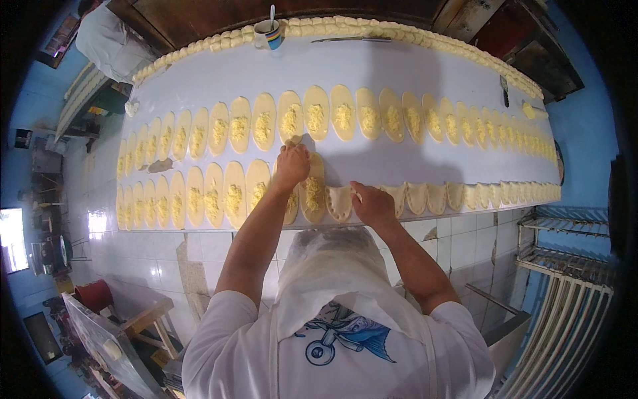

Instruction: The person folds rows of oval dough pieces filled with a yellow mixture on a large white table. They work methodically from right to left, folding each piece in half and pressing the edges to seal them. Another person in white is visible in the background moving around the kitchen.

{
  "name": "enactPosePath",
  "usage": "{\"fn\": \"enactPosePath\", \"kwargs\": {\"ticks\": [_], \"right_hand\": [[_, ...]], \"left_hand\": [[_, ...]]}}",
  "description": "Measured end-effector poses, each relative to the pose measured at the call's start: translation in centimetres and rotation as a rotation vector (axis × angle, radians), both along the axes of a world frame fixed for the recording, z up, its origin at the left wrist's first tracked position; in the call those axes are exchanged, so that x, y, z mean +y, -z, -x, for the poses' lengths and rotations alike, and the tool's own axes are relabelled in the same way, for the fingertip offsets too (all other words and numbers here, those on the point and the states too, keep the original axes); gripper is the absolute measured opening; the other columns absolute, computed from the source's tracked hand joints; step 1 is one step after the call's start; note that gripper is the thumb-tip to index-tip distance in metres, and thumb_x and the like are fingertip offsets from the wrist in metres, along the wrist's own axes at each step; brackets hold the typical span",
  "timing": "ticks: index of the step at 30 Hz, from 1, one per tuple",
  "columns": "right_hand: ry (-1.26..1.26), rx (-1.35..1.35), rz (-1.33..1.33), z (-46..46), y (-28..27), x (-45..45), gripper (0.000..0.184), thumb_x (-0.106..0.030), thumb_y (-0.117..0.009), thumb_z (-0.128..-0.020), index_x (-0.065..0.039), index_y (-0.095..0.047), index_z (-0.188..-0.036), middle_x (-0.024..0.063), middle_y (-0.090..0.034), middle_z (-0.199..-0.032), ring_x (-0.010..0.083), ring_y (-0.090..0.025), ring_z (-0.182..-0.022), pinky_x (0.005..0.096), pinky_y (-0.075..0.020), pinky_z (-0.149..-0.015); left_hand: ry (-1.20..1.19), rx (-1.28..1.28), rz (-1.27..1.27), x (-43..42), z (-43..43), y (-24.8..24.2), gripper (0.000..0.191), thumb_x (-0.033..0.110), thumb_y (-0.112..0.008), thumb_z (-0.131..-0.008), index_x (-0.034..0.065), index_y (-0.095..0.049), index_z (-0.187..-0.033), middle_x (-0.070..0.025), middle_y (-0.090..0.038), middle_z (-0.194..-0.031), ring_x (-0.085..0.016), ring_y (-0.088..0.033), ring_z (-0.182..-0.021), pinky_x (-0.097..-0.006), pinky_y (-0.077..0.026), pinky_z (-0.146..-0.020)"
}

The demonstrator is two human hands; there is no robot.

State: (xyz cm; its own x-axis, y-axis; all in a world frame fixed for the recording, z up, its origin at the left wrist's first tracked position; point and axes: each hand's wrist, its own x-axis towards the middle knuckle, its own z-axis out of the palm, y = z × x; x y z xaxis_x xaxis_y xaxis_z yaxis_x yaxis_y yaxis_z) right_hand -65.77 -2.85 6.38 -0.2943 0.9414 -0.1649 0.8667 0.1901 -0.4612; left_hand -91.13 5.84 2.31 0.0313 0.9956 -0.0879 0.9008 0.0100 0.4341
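Two long rows of flat oval dough pieces lie on the pale table (224,70), many topped with shredded yellow filling, which looks like cheese. My left hand (294,162) has bent fingers at the lower end of an upper-row oval (290,109); whether it grips the dough is hidden. Just beside it lies a filled oval (313,192) of the front row. My right hand (373,203) is over the front row, index finger extended, between a folded dough piece with a dimpled edge (339,203) and more folded pieces (416,198) to its right. Its other fingers are partly hidden.
Dough lumps (339,22) line the table's far edge. Near them are a striped mug (269,36) with a spoon and a long knife (351,39). A spatula-like tool (505,92) lies far right. Another person (107,42) stands at the upper left; a metal rack (563,284) stands right.
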Motion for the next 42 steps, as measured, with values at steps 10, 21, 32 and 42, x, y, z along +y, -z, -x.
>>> {"fn": "enactPosePath", "kwargs": {"ticks": [10,21,32,42], "right_hand": [[-0.022,0.168,-0.118,5.7,0.0,-1.8,0.040,-0.023,-0.063,-0.093,-0.015,-0.061,-0.132,0.0140,-0.067,-0.102,0.0373,-0.067,-0.102,0.0506,-0.0548,-0.085],[-0.050,0.067,-0.006,7.3,2.7,-5.3,0.022,-0.021,-0.067,-0.091,-0.012,-0.077,-0.108,0.0069,-0.071,-0.106,0.0292,-0.069,-0.101,0.0437,-0.0562,-0.088],[-0.206,-0.175,-0.025,7.9,1.4,-8.9,0.031,-0.023,-0.061,-0.094,-0.013,-0.072,-0.121,0.0099,-0.073,-0.084,0.0316,-0.073,-0.077,0.0456,-0.0584,-0.070],[-0.140,-0.147,-0.047,6.9,0.5,-6.7,0.032,-0.027,-0.061,-0.094,-0.020,-0.072,-0.123,0.0124,-0.074,-0.079,0.0326,-0.073,-0.072,0.0474,-0.0573,-0.067]], "left_hand": [[0.141,-0.589,0.116,-9.0,1.7,-3.9,0.016,0.012,-0.069,-0.092,0.0017,-0.063,-0.103,-0.0207,-0.072,-0.088,-0.036,-0.072,-0.082,-0.0418,-0.055,-0.072],[0.192,-0.332,-0.182,-16.5,1.0,0.8,0.011,0.006,-0.068,-0.085,0.0018,-0.072,-0.094,-0.0177,-0.067,-0.093,-0.038,-0.065,-0.091,-0.0451,-0.053,-0.085],[0.344,0.176,-0.130,-20.6,-0.1,-0.1,0.038,0.014,-0.065,-0.086,0.0076,-0.065,-0.124,-0.0181,-0.058,-0.112,-0.038,-0.059,-0.109,-0.0499,-0.049,-0.089],[0.192,0.175,-0.145,-19.8,1.0,-1.2,0.048,0.017,-0.070,-0.083,0.0159,-0.066,-0.131,-0.0138,-0.060,-0.116,-0.035,-0.058,-0.113,-0.0474,-0.046,-0.092]]}}
